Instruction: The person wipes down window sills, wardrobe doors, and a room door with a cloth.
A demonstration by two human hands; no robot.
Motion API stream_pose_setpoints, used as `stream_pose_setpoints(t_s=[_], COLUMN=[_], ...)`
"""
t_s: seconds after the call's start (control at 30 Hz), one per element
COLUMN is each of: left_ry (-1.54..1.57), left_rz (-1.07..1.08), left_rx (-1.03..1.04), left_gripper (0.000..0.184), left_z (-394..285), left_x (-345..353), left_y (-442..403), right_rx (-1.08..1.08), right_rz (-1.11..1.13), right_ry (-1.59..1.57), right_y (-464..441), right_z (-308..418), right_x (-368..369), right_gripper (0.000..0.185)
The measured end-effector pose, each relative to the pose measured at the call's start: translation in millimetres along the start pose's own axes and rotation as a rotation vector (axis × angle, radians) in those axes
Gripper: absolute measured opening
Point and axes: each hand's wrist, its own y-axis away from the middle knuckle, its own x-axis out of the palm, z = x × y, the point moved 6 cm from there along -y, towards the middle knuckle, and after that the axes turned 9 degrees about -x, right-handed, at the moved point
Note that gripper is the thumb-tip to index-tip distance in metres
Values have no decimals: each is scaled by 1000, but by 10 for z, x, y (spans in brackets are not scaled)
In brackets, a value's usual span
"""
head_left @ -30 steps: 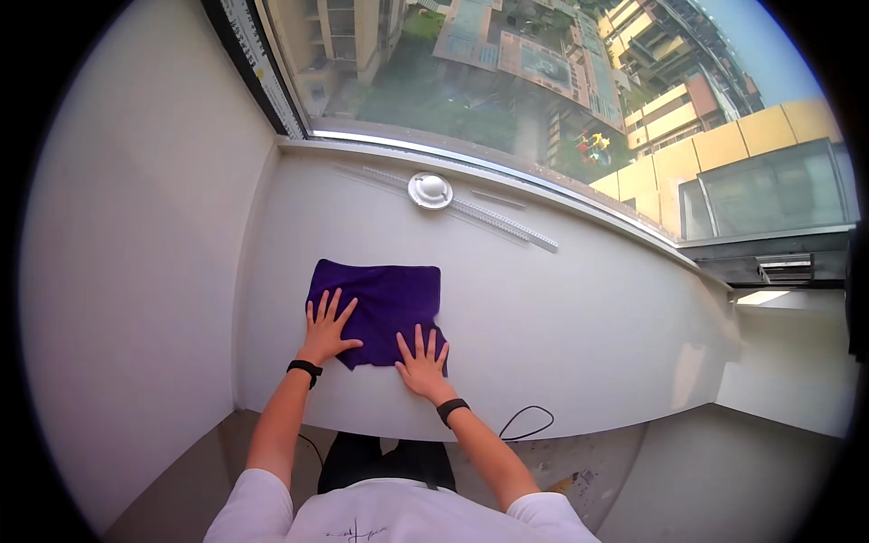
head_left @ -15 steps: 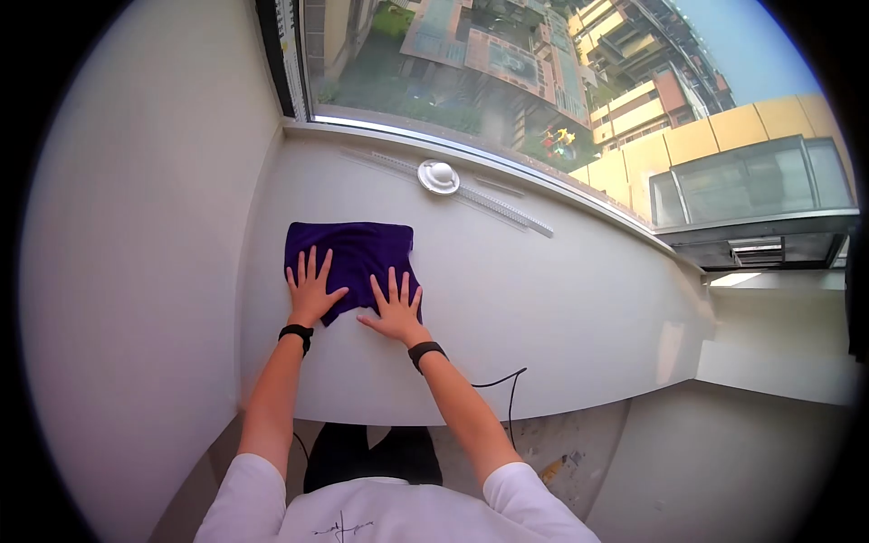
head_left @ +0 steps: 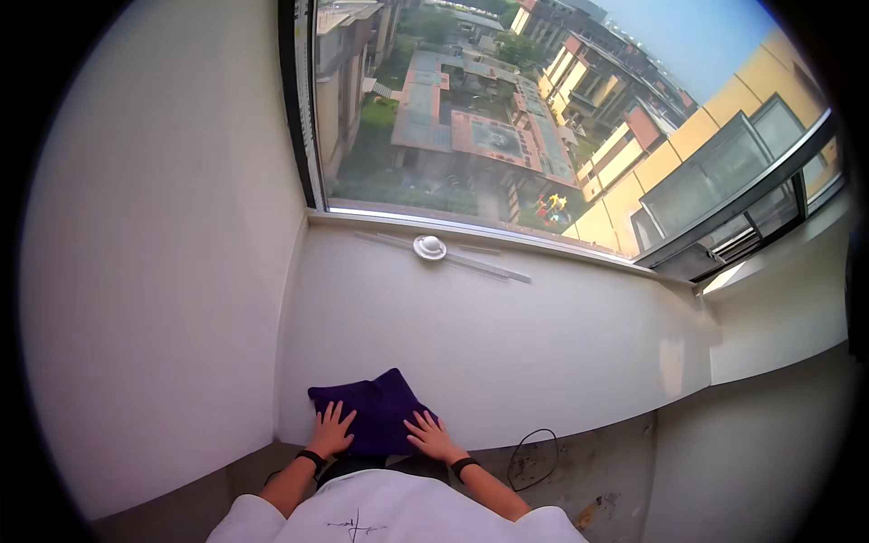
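The windowsill carries a purple cloth at its near edge, close to the person's body, probably for easy reach. The left hand and right hand lie on opposite sides of it, fingers open and spread, seemingly to press it evenly without gripping. The white domed disc sits well apart, by the window.

A purple cloth lies spread and slightly wrinkled along the white sill's near edge.
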Motion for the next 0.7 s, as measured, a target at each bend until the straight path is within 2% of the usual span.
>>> stream_pose_setpoints(t_s=[0.17, 0.23, 0.43, 0.5, 0.63, 0.7], left_ry=[24, 50, 82, 11, 44, 16], left_rz=[-276, -333, -212, -175, -126, -82], left_rx=[19, -3, -80, -45, -77, -156], left_gripper=[66, 66, 78, 84, 88, 99], left_z=[-323, -475, -494, -424, -296, -210], left_x=[-295, -379, -57, -4, -164, -285], left_y=[-513, -621, -625, -532, -632, -867], right_rx=[213, 219, 204, 178, 228, 278], right_rz=[-181, -203, -147, -163, -82, -16], right_ry=[-27, 44, -15, -11, -96, -114], right_y=[-382, -474, -415, -341, -457, -650], right_z=[-58, 24, 122, 118, -24, -96], right_x=[-352, -322, -111, -46, -88, -227], right_gripper=[56, 56, 60, 60, 61, 63])
